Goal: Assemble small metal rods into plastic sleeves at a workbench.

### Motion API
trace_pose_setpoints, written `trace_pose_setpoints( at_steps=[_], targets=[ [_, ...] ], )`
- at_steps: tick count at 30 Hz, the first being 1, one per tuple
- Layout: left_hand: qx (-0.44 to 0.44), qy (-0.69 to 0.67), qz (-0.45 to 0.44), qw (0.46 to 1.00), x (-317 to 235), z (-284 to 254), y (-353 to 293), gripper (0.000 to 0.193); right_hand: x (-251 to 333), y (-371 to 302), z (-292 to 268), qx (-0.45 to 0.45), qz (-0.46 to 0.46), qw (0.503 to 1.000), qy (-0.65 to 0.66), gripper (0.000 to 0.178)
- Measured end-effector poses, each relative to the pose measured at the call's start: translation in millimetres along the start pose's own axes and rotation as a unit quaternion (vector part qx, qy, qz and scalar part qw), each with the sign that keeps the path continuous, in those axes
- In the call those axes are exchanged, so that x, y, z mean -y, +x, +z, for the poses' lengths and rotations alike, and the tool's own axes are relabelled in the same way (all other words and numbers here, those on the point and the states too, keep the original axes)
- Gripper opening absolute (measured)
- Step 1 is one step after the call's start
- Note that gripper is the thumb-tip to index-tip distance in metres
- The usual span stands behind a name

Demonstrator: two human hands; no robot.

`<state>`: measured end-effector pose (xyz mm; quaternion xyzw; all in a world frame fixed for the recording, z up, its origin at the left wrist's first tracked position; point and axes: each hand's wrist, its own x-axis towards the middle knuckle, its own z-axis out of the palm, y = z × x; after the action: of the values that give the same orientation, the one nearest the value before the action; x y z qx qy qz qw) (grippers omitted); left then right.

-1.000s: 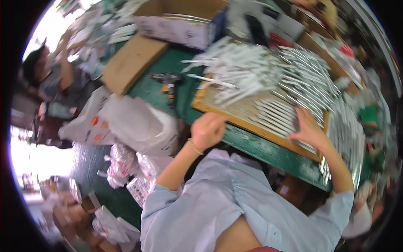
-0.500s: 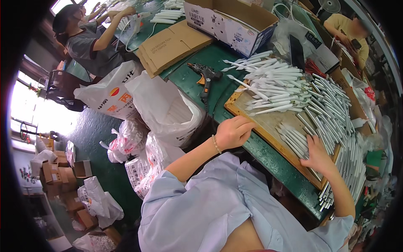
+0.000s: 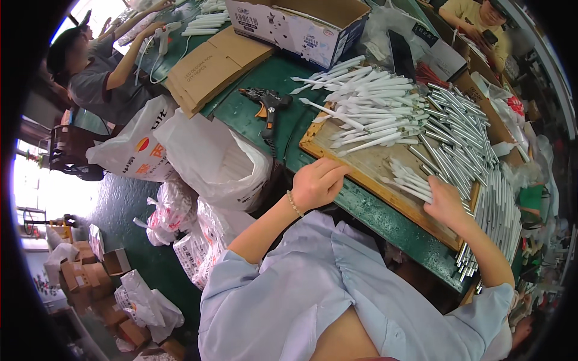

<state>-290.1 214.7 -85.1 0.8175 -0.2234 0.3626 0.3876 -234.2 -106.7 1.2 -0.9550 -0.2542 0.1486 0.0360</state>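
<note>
Your right hand is closed round the right-hand ends of a small bunch of white sticks, the fingers curled in with little gap left, while the pointed tips stick out to the left of that grip and a little beyond it. The bunch is over the tray, on the near right part of it; you can't tell from here how much of it rests on the board. Your left hand is well to the left of the grip, fingers curled down by the tray's near rim, and whether it pinches anything can't be told. Beyond the grip and to its left lies a loose heap of longer white sticks with pointed tips. Silver tubes are piled just beyond your right hand, and more of them lie to its right, past the tray's edge. Far off to the left of the grip, a glue gun lies on the green table, with flat cardboard past it and an open box farther beyond. A dark phone leans behind the heap, and an open white bag stands left of your left hand
</note>
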Motion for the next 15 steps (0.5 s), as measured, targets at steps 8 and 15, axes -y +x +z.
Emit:
trace_pose_setpoints(
  at_steps=[8,15],
  targets=[
    [-0.010,-0.002,0.014,1.000,3,-4,-3,0.029,39,36,-116,-0.043,0.000,0.986,0.160,0.045],
    [0.008,0.005,0.018,1.000,1,-7,4,0.030,106,205,-265,-0.403,-0.379,0.818,0.157,0.035]
  ],
)
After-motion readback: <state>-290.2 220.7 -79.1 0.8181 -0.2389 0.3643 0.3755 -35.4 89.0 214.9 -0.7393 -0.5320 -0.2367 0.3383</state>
